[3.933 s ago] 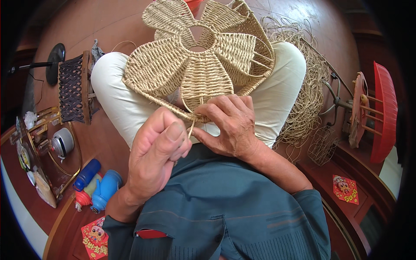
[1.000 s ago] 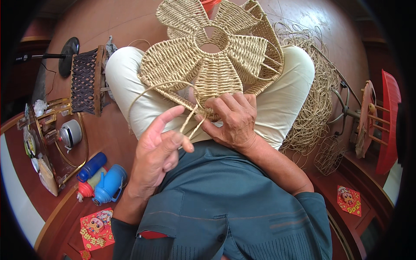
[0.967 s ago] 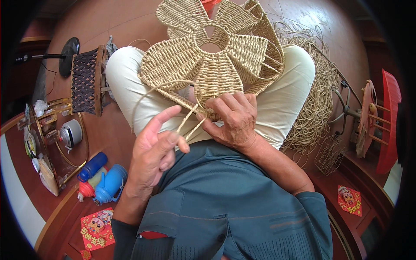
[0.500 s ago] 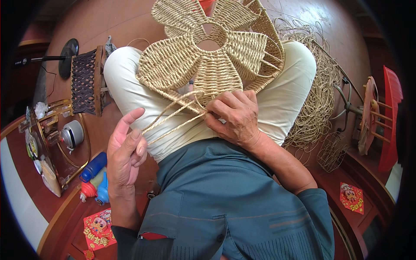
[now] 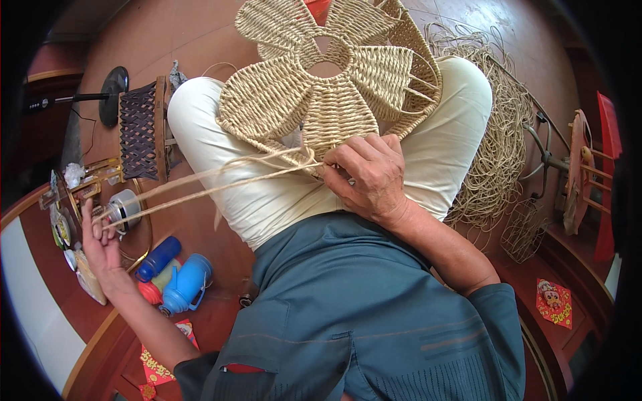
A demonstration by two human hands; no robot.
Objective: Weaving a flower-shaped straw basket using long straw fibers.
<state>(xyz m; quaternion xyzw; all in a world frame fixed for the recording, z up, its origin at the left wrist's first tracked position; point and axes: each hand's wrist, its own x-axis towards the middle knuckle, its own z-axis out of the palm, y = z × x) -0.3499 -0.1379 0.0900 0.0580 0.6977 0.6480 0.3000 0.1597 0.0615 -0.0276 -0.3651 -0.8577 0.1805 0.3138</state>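
Observation:
A straw-coloured flower-shaped woven piece, with broad petals round an open ring, rests across my lap. My right hand is closed at its near edge, pinching the cord where it meets the weave; the fingertips are partly hidden. Far out to the left, my left hand grips the twisted cord in its curled fingers, with one finger pointing up. The strands stretch between both hands over my left thigh, and a looser one blurs above the taut one. A loop of cord stands up beside my right fingers.
A big heap of loose cord lies on the floor to the right, near a wire basket and a red plastic item. At left are a dark woven stool, a blue flask and a low table with packets.
My left hand has swung outward to the left, drawing the cord out into a long stretch. My right hand stays at the woven edge. The view has shifted slightly.

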